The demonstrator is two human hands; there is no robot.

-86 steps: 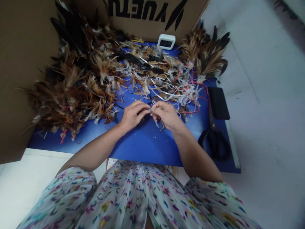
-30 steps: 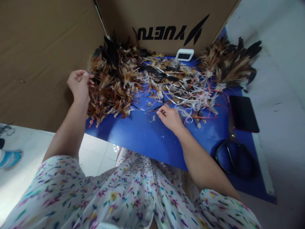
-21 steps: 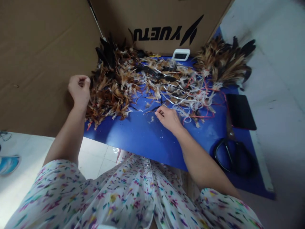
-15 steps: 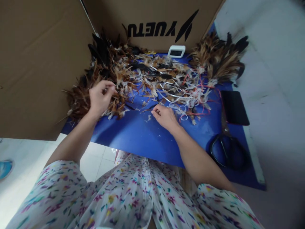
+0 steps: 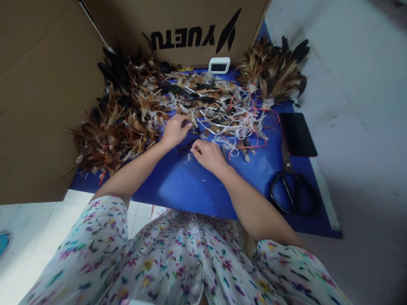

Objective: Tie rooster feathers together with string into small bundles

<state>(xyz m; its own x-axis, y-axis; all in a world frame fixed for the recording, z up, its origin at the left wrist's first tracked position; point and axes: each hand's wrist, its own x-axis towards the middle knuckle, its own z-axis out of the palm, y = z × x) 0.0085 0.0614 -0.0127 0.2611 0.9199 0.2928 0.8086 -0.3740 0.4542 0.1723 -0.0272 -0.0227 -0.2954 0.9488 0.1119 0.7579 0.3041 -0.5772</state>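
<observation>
A blue board (image 5: 190, 190) carries a heap of brown and black feathers (image 5: 117, 123) on the left and a tangle of white and red strips (image 5: 235, 123) in the middle. My left hand (image 5: 174, 130) rests at the edge of the feather heap, fingers curled in a pinch near loose feathers. My right hand (image 5: 207, 153) lies just below it on the board, fingers curled together over a small dark feather piece. What either hand holds is too small to make out.
Black scissors (image 5: 291, 190) lie at the board's right, beside a black phone (image 5: 297, 133). A small white timer (image 5: 219, 65) stands before a cardboard box (image 5: 178, 25). Another feather bundle (image 5: 273, 74) sits at the back right. Cardboard walls the left.
My left hand went out to the far left of the feather heap, then came back toward the middle beside my right hand. My right hand stayed almost in place on the board.
</observation>
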